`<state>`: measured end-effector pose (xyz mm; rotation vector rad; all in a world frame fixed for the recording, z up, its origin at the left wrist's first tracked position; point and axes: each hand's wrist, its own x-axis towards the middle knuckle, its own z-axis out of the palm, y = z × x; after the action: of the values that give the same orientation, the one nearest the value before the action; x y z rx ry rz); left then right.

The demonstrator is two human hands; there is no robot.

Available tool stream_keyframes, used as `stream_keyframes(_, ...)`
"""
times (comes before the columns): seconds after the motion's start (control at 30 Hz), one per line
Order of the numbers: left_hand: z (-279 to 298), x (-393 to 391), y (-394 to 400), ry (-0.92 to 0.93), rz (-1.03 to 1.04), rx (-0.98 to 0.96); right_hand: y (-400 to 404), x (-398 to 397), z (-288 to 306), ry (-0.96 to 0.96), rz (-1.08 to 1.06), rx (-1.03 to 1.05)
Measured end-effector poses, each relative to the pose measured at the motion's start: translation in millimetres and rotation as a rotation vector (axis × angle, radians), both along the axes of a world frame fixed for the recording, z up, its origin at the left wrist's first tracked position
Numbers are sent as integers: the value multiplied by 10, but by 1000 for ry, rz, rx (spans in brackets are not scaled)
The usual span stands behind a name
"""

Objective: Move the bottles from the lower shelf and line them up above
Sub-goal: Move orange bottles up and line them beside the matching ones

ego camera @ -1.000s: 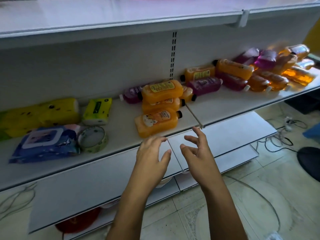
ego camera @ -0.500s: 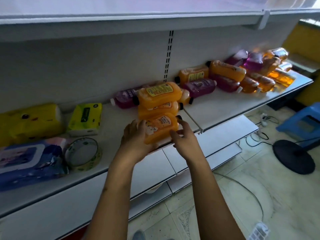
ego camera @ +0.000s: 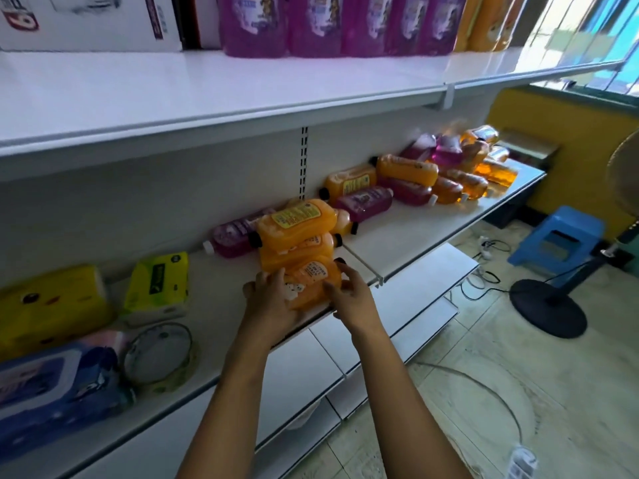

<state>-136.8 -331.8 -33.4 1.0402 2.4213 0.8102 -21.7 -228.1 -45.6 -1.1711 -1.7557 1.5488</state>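
Several orange and purple bottles lie on their sides on the lower shelf [ego camera: 408, 233]. The nearest orange bottle [ego camera: 313, 280] lies at the shelf's front edge, under a stack of two more orange bottles [ego camera: 297, 224]. My left hand [ego camera: 273, 299] grips its left end and my right hand [ego camera: 349, 295] grips its right end, near the black cap. A further pile of bottles [ego camera: 449, 171] lies at the shelf's right end. On the upper shelf [ego camera: 207, 95] purple bottles [ego camera: 332, 22] stand upright in a row, with orange bottles [ego camera: 484, 19] to their right.
Yellow tissue packs [ego camera: 52, 302], a green pack [ego camera: 157, 283], a blue wipes pack [ego camera: 52, 388] and a tape roll [ego camera: 159, 354] lie at the lower shelf's left. White boxes [ego camera: 90, 19] stand on the upper shelf. A blue stool [ego camera: 556, 240], fan base [ego camera: 548, 307] and cables are on the floor.
Both hands have moved from in front of the shelf onto the nearest orange bottle and closed on its two ends. The view has tilted up, showing the upper shelf's bottles.
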Motion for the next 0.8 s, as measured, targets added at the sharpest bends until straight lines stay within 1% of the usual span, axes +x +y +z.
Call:
stream_keyframes(0.07,-58,50,-43,-34,6,85,-59,106,-40,69,-28,-40)
stream_keyframes(0.2,-134,234,-44,25,-48,282,-127,335,-69,153,-51,-90)
stream_keyframes(0.3,-6,424,57,27,-116,417,-55,502,81,250,-59,-105)
stream_keyframes(0.4,221,689,175,98,-186,529,43,630,301,381,-139,-140)
stream_keyframes(0.53,492,967,314,199,-276,590,182,902,645,503,-269,26)
stream_keyframes(0.63,662,1132,428,204,-352,641,269,1196,902,536,-275,225)
stream_keyframes(0.67,723,1172,461,157,-369,651,295,1301,988,514,-253,296)
stream_keyframes(0.7,786,1199,489,73,-382,644,321,1404,1074,487,-227,351)
stream_keyframes(0.73,852,1217,513,-49,-406,616,351,1508,1153,469,-207,385)
stream_keyframes(0.8,975,1258,546,-381,-477,571,423,1718,1265,493,-181,398)
